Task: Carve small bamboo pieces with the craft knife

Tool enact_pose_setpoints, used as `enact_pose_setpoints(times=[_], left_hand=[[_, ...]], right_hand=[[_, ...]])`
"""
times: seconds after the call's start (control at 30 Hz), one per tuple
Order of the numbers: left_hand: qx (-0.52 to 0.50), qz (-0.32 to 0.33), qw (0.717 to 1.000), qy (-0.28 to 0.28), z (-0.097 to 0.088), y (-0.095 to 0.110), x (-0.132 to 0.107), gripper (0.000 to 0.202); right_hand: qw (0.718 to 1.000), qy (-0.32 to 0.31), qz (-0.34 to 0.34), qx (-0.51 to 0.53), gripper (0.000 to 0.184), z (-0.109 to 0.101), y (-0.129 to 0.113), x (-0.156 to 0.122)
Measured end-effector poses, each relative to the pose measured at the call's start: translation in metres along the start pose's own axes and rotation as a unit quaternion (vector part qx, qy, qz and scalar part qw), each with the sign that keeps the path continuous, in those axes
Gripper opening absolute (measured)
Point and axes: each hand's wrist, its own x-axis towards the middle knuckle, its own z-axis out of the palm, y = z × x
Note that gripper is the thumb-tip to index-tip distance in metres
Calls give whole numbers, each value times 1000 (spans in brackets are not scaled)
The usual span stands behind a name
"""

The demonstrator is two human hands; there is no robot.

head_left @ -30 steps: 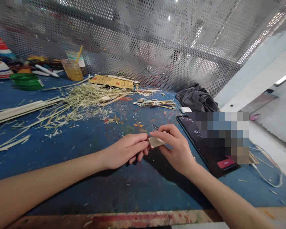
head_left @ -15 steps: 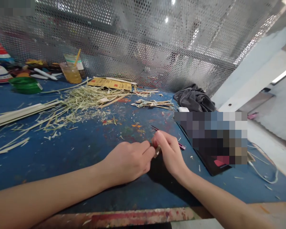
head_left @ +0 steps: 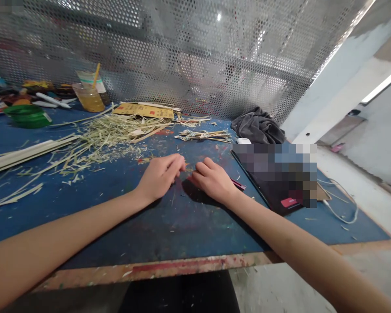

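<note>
My left hand point(head_left: 159, 176) and my right hand point(head_left: 213, 180) lie knuckles-up on the blue table top point(head_left: 124, 217), fingertips almost meeting at the middle. Both are curled closed. What lies between the fingertips is too small to name; only a tiny pale speck shows there. A thin dark red tool point(head_left: 238, 184) sticks out from under my right hand toward the right, so that hand seems to hold it. A heap of pale straw shavings point(head_left: 114, 132) lies beyond my left hand.
A black phone point(head_left: 270, 191) lies right of my right hand, a dark cloth point(head_left: 257, 126) behind it. A small bundle of tied sticks point(head_left: 203, 136), flat wooden strips point(head_left: 29, 152), a jar of yellow liquid point(head_left: 87, 96), a green roll point(head_left: 24, 116) and a white cable point(head_left: 342, 208) surround them. Perforated metal walls the back.
Both hands have slid away from me over the table and turned knuckles-up. The pale paper piece pinched between them a second ago is hidden now. The view has tilted down.
</note>
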Motion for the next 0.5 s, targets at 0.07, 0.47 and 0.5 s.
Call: enact_pose_setpoints(times=[0.07, 0.47, 0.5], left_hand=[[-41, -21, 999, 25, -2, 0, 1, 34], [36, 210, 977, -4, 30, 33, 37, 27], [37, 219, 975, -9, 34, 36, 42, 26]], right_hand=[[1000, -2, 26, 3, 28, 0, -5, -1], [969, -11, 248, 6, 29, -2, -9, -3], [967, -23, 252, 2, 31, -3, -8, -3]])
